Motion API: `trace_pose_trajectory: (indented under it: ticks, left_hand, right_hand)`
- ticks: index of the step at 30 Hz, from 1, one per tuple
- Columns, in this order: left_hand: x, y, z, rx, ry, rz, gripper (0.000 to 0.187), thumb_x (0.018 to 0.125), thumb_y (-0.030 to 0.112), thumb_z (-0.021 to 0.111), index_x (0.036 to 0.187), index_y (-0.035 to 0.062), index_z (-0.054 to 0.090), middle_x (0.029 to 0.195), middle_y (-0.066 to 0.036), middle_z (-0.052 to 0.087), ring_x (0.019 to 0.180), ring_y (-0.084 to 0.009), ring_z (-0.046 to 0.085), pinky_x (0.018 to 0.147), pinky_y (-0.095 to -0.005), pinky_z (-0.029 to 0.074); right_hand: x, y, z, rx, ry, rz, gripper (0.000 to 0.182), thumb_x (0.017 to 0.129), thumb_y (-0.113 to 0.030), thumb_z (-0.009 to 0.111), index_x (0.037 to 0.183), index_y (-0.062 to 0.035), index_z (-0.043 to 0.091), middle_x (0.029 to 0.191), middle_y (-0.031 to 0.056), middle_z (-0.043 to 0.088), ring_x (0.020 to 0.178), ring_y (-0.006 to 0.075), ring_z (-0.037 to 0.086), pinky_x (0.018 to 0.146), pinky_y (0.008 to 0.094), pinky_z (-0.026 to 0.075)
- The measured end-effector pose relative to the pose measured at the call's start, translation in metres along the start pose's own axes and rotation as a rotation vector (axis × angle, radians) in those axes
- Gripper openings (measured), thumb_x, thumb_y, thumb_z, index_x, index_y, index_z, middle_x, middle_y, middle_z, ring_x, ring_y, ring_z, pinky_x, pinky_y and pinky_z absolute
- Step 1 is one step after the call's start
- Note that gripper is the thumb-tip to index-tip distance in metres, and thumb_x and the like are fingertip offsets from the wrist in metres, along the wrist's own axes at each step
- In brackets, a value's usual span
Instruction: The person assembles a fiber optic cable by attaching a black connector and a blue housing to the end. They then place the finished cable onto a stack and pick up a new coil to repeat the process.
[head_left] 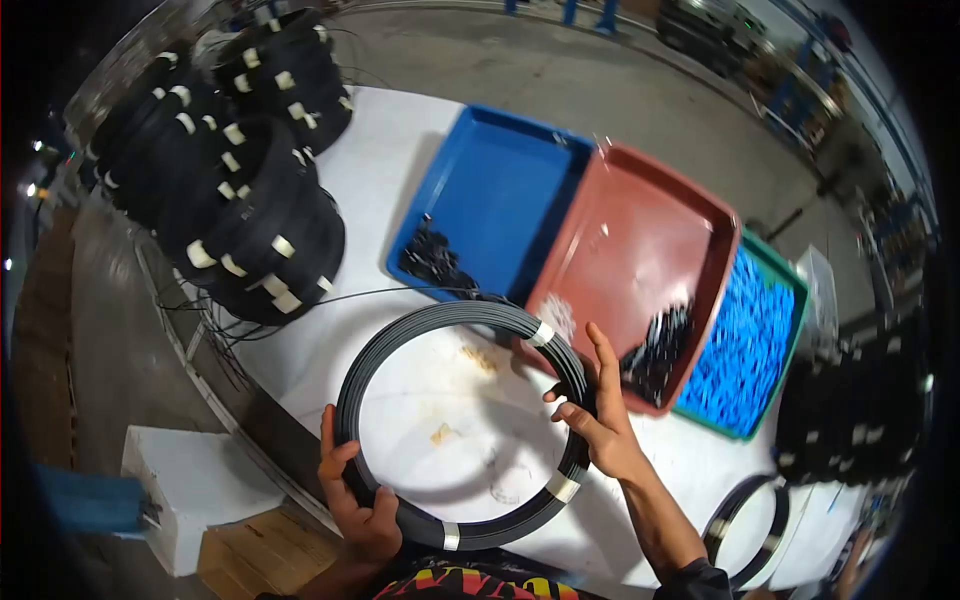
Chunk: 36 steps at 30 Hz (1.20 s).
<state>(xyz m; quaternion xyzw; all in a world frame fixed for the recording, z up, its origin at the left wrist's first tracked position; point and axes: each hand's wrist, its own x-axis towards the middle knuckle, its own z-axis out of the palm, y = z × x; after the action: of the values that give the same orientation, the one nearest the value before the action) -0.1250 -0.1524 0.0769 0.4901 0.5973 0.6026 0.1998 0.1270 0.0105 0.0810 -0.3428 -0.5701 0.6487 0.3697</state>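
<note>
A coil of thin black cable (383,343), bound with several white tape bands, is held up over the white table. My left hand (362,518) grips its lower left side, with fingers on the outside and thumb at the inner edge. On the right side, my right hand (612,440) closes around the coil between two of the tape bands; one finger stretches upward along the outside. A loose cable end runs from the top of the coil toward the left.
Stacks of taped black coils (265,235) stand at the left. Behind the held coil are a blue tray (500,190) and a red tray (650,225) with small black pieces, and a green tray (742,432) of blue pieces. Another coil (718,525) lies at lower right.
</note>
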Motion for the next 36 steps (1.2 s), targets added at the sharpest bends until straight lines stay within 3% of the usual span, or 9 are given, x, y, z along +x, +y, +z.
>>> trace_pose_trajectory:
  ticks: [10, 15, 21, 24, 26, 28, 29, 33, 36]
  left_hand:
    - [-0.049, -0.072, 0.003, -0.164, -0.174, -0.049, 0.073, 0.061, -0.015, 0.046, 0.132, 0.0007, 0.051, 0.165, -0.026, 0.027, 0.157, -0.0379, 0.018, 0.125, -0.0470, 0.012]
    - [-0.049, -0.088, 0.011, -0.178, -0.303, -0.066, 0.075, 0.057, -0.015, 0.045, 0.131, 0.0000, 0.052, 0.163, -0.024, 0.032, 0.156, -0.0334, 0.022, 0.126, -0.0432, 0.013]
    - [-0.037, -0.083, 0.017, -0.108, -0.388, -0.031, 0.067, 0.063, -0.015, 0.047, 0.128, -0.0004, 0.056, 0.161, -0.026, 0.035, 0.153, -0.0378, 0.029, 0.123, -0.0422, 0.023]
    - [-0.037, -0.079, 0.016, -0.040, -0.385, 0.037, 0.056, 0.067, -0.013, 0.052, 0.122, -0.0010, 0.060, 0.156, -0.027, 0.043, 0.148, -0.0396, 0.038, 0.121, -0.0444, 0.028]
    - [-0.035, -0.081, 0.011, 0.121, -0.363, 0.122, 0.045, 0.074, -0.008, 0.058, 0.118, -0.0005, 0.062, 0.150, -0.027, 0.050, 0.141, -0.0399, 0.046, 0.117, -0.0451, 0.033]
    - [-0.030, -0.082, 0.009, 0.088, -0.289, 0.171, 0.035, 0.079, -0.003, 0.062, 0.113, -0.0008, 0.064, 0.138, -0.024, 0.060, 0.128, -0.0380, 0.056, 0.110, -0.0446, 0.040]
    - [-0.026, -0.086, 0.003, 0.209, -0.217, 0.149, 0.031, 0.081, -0.002, 0.063, 0.112, -0.0012, 0.065, 0.128, -0.022, 0.065, 0.119, -0.0350, 0.061, 0.104, -0.0431, 0.045]
    - [-0.009, -0.110, -0.023, 0.383, -0.062, -0.003, 0.017, 0.088, 0.004, 0.071, 0.104, -0.0022, 0.066, 0.087, -0.013, 0.071, 0.073, -0.0226, 0.071, 0.066, -0.0319, 0.054]
    - [0.007, -0.105, -0.025, 0.470, -0.110, -0.065, 0.019, 0.089, 0.004, 0.074, 0.105, -0.0020, 0.065, 0.087, -0.013, 0.072, 0.064, -0.0188, 0.069, 0.061, -0.0305, 0.053]
  right_hand:
    - [-0.132, 0.069, 0.031, -0.283, 0.339, 0.104, 0.084, 0.090, 0.013, 0.041, 0.164, -0.0137, 0.011, 0.154, 0.0302, 0.035, 0.144, 0.0355, 0.039, 0.117, 0.0398, 0.029]
    - [-0.167, 0.079, 0.045, -0.339, 0.473, 0.111, 0.079, 0.084, 0.017, 0.043, 0.158, -0.0040, 0.026, 0.159, 0.0219, 0.033, 0.150, 0.0321, 0.031, 0.125, 0.0404, 0.020]
    - [-0.199, 0.083, 0.066, -0.276, 0.649, 0.115, 0.076, 0.087, 0.016, 0.047, 0.157, -0.0083, 0.029, 0.147, 0.0157, 0.045, 0.136, 0.0229, 0.044, 0.115, 0.0346, 0.031]
    - [-0.209, 0.082, 0.073, -0.177, 0.679, 0.148, 0.075, 0.086, 0.015, 0.051, 0.155, -0.0041, 0.028, 0.152, 0.0215, 0.041, 0.144, 0.0289, 0.038, 0.119, 0.0363, 0.026]
    - [-0.210, 0.078, 0.068, -0.185, 0.691, 0.136, 0.071, 0.088, 0.005, 0.060, 0.153, -0.0027, 0.033, 0.148, 0.0229, 0.043, 0.141, 0.0340, 0.040, 0.119, 0.0407, 0.028]
    - [-0.205, 0.057, 0.061, -0.667, 0.571, 0.343, 0.064, 0.090, -0.006, 0.065, 0.149, -0.0014, 0.040, 0.145, 0.0254, 0.044, 0.133, 0.0402, 0.044, 0.115, 0.0461, 0.032]
    - [-0.201, 0.068, 0.055, -0.896, 0.668, 0.155, 0.059, 0.091, -0.015, 0.067, 0.145, -0.0007, 0.046, 0.139, 0.0258, 0.049, 0.126, 0.0444, 0.044, 0.109, 0.0506, 0.036]
    - [-0.155, 0.057, 0.020, -0.825, 0.767, 0.011, 0.042, 0.092, -0.012, 0.066, 0.131, 0.0011, 0.056, 0.122, 0.0243, 0.062, 0.113, 0.0392, 0.059, 0.096, 0.0446, 0.047]
    - [-0.109, 0.066, -0.014, -0.684, 0.605, 0.172, 0.026, 0.092, -0.011, 0.067, 0.113, 0.0019, 0.065, 0.101, 0.0234, 0.071, 0.092, 0.0371, 0.070, 0.082, 0.0421, 0.054]
